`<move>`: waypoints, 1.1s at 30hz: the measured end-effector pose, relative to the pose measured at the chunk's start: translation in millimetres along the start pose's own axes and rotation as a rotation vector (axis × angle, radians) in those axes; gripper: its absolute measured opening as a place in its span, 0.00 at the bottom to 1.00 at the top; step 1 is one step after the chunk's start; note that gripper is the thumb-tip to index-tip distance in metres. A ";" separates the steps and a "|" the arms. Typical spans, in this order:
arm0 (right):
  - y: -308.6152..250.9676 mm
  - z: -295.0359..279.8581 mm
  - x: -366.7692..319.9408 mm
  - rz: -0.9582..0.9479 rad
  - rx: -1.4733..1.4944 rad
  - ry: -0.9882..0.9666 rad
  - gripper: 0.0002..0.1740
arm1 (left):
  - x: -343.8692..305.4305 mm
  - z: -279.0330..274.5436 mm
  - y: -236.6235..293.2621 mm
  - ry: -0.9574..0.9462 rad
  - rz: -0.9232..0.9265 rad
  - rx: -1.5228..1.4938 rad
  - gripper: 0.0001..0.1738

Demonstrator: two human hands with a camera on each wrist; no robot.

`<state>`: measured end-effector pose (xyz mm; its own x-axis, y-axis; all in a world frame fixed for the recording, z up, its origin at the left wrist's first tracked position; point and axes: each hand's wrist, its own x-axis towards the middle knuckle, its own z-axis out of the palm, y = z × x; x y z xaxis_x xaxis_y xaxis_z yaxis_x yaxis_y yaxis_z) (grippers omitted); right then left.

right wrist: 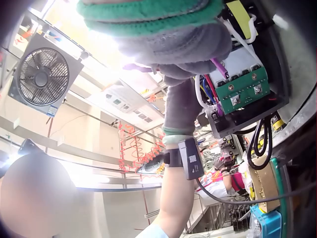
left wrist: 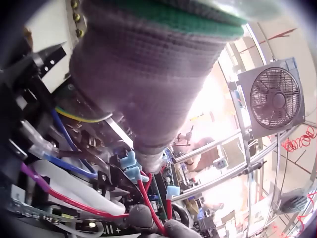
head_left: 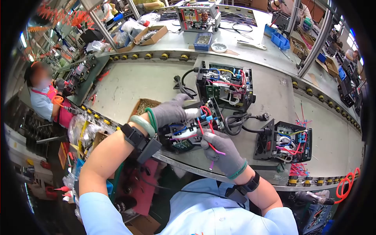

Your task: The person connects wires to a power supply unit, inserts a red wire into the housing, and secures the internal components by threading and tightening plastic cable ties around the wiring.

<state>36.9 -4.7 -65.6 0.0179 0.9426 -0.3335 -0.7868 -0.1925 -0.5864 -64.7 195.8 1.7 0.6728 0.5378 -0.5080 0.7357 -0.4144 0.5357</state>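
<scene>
My right hand (head_left: pixel 225 152), in a grey glove, pinches red wires (left wrist: pixel 152 208) between thumb and finger; purple wire ends (head_left: pixel 212 166) stick out below the hand. Blue connectors (left wrist: pixel 130 166) cap the wires at the upper end. My gloved left hand (head_left: pixel 170 112) reaches over the open black electrical unit (head_left: pixel 182 145), its fingertip right at these connectors; whether it grips one I cannot tell. In the right wrist view a green circuit board (right wrist: pixel 242 91) shows on the unit's side. White sleeving and blue wires lie inside the housing.
Similar open units stand behind (head_left: pixel 225 86) and at the right (head_left: pixel 293 143), with a coiled black cable (head_left: pixel 235 123) between. A cardboard box of small parts (head_left: pixel 145 105) sits behind my left forearm. Roller tracks (head_left: pixel 184 57) border the bench. Another person (head_left: pixel 43 96) works at far left.
</scene>
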 end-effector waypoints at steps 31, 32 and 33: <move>10.2 22.5 -47.0 -0.364 -0.227 0.172 0.21 | 4.3 10.6 1.7 -0.162 0.056 -0.085 0.34; 13.5 20.7 -44.8 -0.427 -0.291 0.176 0.18 | 4.8 15.3 1.8 -0.106 0.058 -0.061 0.32; 15.0 14.3 -38.0 -0.439 -0.295 0.171 0.18 | 3.0 16.0 6.1 -0.047 0.064 -0.037 0.30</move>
<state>15.5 -39.6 -51.2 0.4242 0.8986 -0.1119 -0.4775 0.1170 -0.8708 -57.0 183.1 -7.4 0.7217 0.4757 -0.5029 0.6886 -0.4186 0.5922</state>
